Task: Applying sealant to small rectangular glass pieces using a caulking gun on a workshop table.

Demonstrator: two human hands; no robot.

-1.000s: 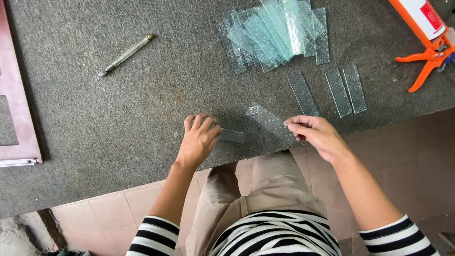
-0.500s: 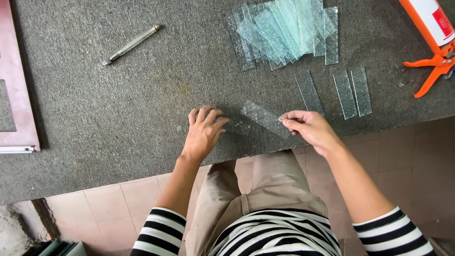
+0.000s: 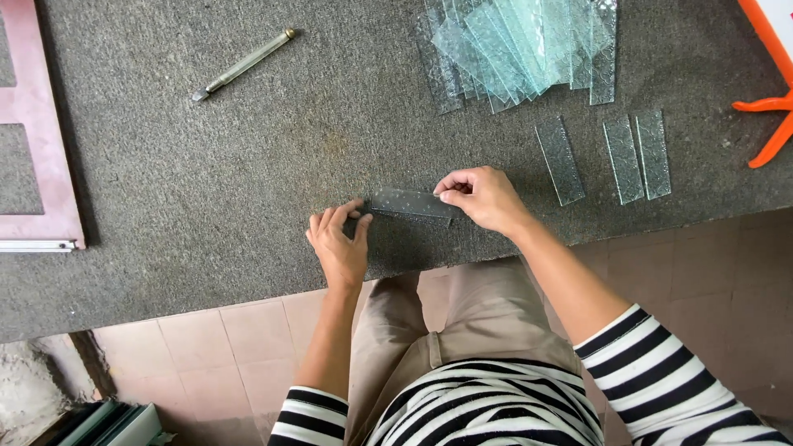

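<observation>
Turned since half a second ago: narrow textured clear glass strip (image 3: pixel 410 203), now level near the grey carpeted counter (image 3: pixel 206 198) edge. Pinched at both ends, left hand (image 3: pixel 339 248) and right hand (image 3: pixel 481 196) gripping it.

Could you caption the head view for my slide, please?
Both hands, left and right, hold a textured glass strip on grey carpet.

Evenly lit by soft daylight, bright without harsh glare. Only faint shadows under the hands and beside the metal tool (image 3: pixel 244 64). Pale sheen on the stacked glass pieces (image 3: pixel 520 45). Sharp throughout, slight wide-angle bending near edges.
</observation>
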